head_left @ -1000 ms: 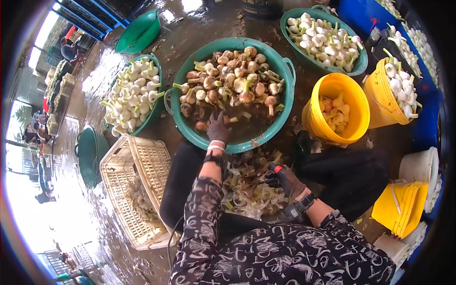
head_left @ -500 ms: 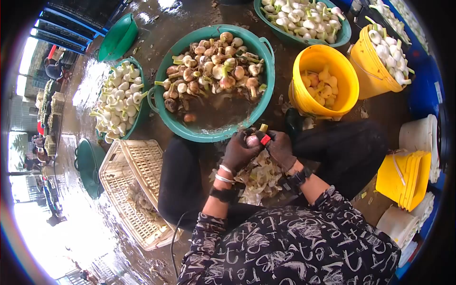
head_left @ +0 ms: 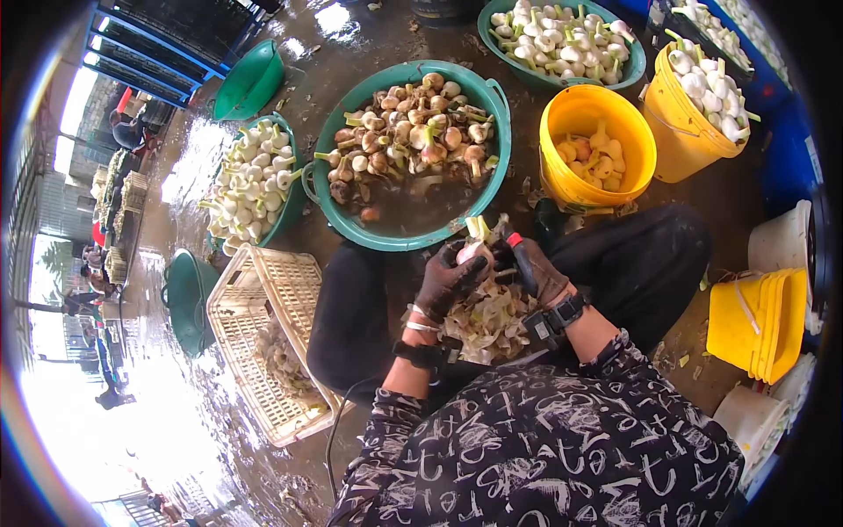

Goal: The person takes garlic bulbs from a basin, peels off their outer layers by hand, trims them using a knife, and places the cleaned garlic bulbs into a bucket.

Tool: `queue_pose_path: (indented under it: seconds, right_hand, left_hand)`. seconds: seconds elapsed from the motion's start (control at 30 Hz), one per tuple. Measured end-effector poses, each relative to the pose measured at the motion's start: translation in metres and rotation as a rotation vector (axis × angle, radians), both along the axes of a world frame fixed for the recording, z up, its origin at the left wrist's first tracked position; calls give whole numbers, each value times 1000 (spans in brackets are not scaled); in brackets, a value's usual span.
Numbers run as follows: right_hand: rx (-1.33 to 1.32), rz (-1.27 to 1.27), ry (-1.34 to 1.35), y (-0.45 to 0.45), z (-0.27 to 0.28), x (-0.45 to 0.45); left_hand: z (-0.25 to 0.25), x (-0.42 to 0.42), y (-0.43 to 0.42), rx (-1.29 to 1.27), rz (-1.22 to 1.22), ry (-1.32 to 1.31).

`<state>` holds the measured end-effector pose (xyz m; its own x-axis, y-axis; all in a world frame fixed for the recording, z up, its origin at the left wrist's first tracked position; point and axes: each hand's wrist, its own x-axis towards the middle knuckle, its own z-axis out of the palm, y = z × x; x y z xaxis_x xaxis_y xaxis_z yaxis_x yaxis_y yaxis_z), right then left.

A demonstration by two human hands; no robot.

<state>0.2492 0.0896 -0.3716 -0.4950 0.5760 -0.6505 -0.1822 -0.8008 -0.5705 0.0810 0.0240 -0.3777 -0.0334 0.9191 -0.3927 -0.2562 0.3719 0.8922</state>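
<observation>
My left hand (head_left: 446, 283), in a dark soiled glove, is closed around a garlic bulb (head_left: 475, 256) with a pinkish-white skin and a pale cut stem pointing up. Close beside it, my right hand (head_left: 543, 274), also gloved, grips a small knife-like tool (head_left: 520, 255) with a black-and-red handle; its working end is hidden. Below both hands, a heap of loose garlic skins (head_left: 492, 325) lies between my legs. Just beyond them stands a green tub (head_left: 373, 237) of unpeeled brown garlic bulbs (head_left: 408, 132) in murky water.
Tubs of white garlic (head_left: 250, 180) stand at left and far right. Two yellow buckets (head_left: 562, 180) hold bulbs. A cream plastic crate (head_left: 250, 351) leans by my left leg. Stacked yellow containers (head_left: 746, 329) sit at right. The floor (head_left: 189, 220) is wet.
The garlic bulb now tilts with its stem up and more of it showing. My right hand has moved slightly right, lifting the tool's red part off the bulb. The view has shifted a little.
</observation>
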Motion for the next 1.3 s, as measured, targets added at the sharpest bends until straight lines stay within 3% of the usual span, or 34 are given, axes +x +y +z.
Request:
queue_pose_path:
  seconds: [0.03,0.13,0.2,0.23,0.27,0.33,0.37,0.43,0.47,0.53,0.57,0.67,0.73,0.77,0.8,0.83,0.87,0.93,0.97,1.0,1.03,1.07,1.13,1.17,1.27,1.3]
  right_hand:
    - [2,1,3,-3,6,-2]
    - [353,142,152,-14,4,3]
    - [241,235,124,-9,-32,16]
    - [677,414,-41,-9,-29,18]
    - [674,417,-38,-9,-36,19]
    - [928,419,-4,-9,-59,19]
    - [929,415,-1,-7,-69,19]
    - [432,367,165,-6,-75,20]
    - [429,364,164,-5,-77,23]
    - [1130,494,6,-1,-59,25]
    - [1130,495,5,-1,-54,26]
    - [971,530,31,-2,-52,24]
    - [570,513,111,-7,-69,22]
    - [566,514,110,-7,-84,18]
    - [215,513,563,-5,-89,10]
    - [-160,483,998,-4,-92,5]
    - [-164,487,996,-7,-95,8]
    - [729,438,165,-17,-26,5]
    - [728,447,165,-15,-31,7]
    - [511,440,243,-11,-33,7]
    - [293,427,317,-8,-34,6]
    - [295,432,317,-9,-36,5]
    - [429,270,356,-16,-6,2]
    - [264,250,515,-17,2,3]
    - [323,201,408,-17,-17,6]
    - [325,210,409,-15,-22,5]
  left_hand:
    - [-7,7,-1,88,11,105]
    - [-6,15,-9,204,-25,307]
    - [21,16,-6,540,85,1074]
    - [38,17,-7,553,-20,1074]
    - [32,14,-10,548,-20,1076]
    - [19,8,-14,589,-354,1258]
    - [16,9,-18,552,-339,1275]
    - [19,16,-20,562,-299,1337]
    - [20,18,-21,572,-255,1398]
    - [14,20,-20,604,-295,1440]
    - [10,20,-20,634,-329,1484]
    - [-6,18,-23,553,-327,1373]
    - [-7,16,-24,540,-301,1273]
    - [-7,15,-24,529,-271,1174]
    - [-7,14,-25,525,-268,1172]
    - [-6,11,-26,323,-247,965]
    - [-4,8,-26,126,-221,755]
    - [-7,0,-26,50,-195,606]
    - [-7,-4,-27,-28,-138,369]
    - [-9,-8,-28,-102,-82,134]
    - [-10,-9,-31,-92,-70,83]
    - [-12,-9,-34,-90,-65,83]
    - [-6,-5,-38,443,-103,758]
    - [-15,-6,-45,346,-50,836]
    - [-2,-3,-44,203,25,902]
    - [-2,-6,-43,335,61,860]
